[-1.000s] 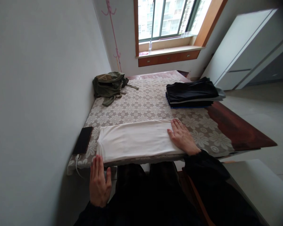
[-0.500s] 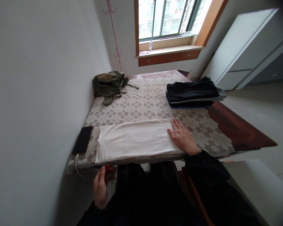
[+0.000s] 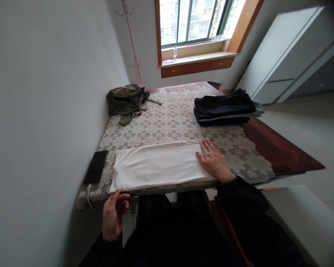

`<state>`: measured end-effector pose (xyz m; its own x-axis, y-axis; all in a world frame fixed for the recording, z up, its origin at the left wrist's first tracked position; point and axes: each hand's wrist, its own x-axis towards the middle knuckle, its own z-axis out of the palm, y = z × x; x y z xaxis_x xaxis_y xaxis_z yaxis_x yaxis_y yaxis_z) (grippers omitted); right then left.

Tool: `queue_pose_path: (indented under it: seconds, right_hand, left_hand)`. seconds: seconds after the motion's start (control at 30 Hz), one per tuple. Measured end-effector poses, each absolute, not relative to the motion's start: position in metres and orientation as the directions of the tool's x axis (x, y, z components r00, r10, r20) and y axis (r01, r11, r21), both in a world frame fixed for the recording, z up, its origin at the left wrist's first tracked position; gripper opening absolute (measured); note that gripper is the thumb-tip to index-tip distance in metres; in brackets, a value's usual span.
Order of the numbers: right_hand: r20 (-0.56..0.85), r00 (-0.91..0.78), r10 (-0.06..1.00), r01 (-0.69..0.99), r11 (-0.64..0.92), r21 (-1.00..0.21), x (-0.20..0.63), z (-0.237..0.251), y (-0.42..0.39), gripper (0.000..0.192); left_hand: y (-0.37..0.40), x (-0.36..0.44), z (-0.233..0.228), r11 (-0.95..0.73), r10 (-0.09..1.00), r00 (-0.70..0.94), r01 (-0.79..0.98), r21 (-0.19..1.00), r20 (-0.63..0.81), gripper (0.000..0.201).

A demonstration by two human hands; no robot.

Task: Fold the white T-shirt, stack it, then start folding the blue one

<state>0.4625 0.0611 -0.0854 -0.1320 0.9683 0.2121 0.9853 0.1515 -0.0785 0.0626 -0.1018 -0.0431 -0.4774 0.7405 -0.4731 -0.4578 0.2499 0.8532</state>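
You're resting right hand (image 3: 215, 161) flat on cloth (image 3: 156, 165) hugging 6-o'clock table edge (image 3: 183, 187); left hand (image 3: 112, 215) half-curled at 8-o'clock corner, grip unclear.

The desk (image 3: 278, 152) has a reddish-brown top, bare at the right corner, mostly covered by a beige tablecloth (image 3: 172, 124) with pale flowers. On that cloth lie 4 things: a folded white garment (image 3: 158, 165) along the near edge, a flat dark device (image 3: 96, 167) at the left, a green backpack (image 3: 125, 100) at the far left, and a pile of dark folded clothes (image 3: 225, 107) at the far right.
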Motion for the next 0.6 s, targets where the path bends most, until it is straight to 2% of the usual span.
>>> queue_pose_path:
  seconds: [0.1,0.17,0.23,0.3,0.4,0.5,0.6]
  right_hand:
    - [0.218,-0.129,0.967,0.985,0.150,-0.084,0.463,-0.086,0.061,0.068]
    - [0.219,-0.127,0.967,0.985,0.149,-0.088,0.463,-0.086,0.061,0.068]
    - [0.218,-0.127,0.968,0.985,0.149,-0.089,0.462,-0.085,0.060,0.068]
    - [0.219,-0.122,0.968,0.985,0.145,-0.092,0.462,-0.085,0.060,0.067]
    - [0.226,-0.108,0.968,0.985,0.135,-0.109,0.460,-0.080,0.060,0.065]
    - [0.264,-0.119,0.957,0.973,0.165,-0.159,0.456,-0.071,0.054,0.061]
    - [0.393,-0.117,0.912,0.928,0.241,-0.284,0.445,-0.058,0.035,0.052]
  left_hand:
    - [-0.104,0.058,-0.038,0.205,0.797,-0.271,-0.719,0.664,-0.540,0.022]
    - [-0.108,0.054,-0.038,0.185,0.853,-0.140,-0.819,0.543,-0.502,0.014]
    - [-0.111,0.052,-0.040,0.161,0.903,-0.078,-0.850,0.502,-0.422,0.026]
    - [-0.113,0.057,-0.040,0.146,0.933,-0.070,-0.822,0.550,-0.353,0.044]
    - [-0.110,0.070,-0.037,0.132,0.957,-0.100,-0.683,0.719,-0.271,0.062]
    - [-0.104,0.084,-0.030,0.087,0.966,-0.158,-0.551,0.830,-0.206,0.067]
    - [-0.098,0.093,-0.023,-0.002,0.960,-0.241,-0.506,0.863,-0.140,0.067]
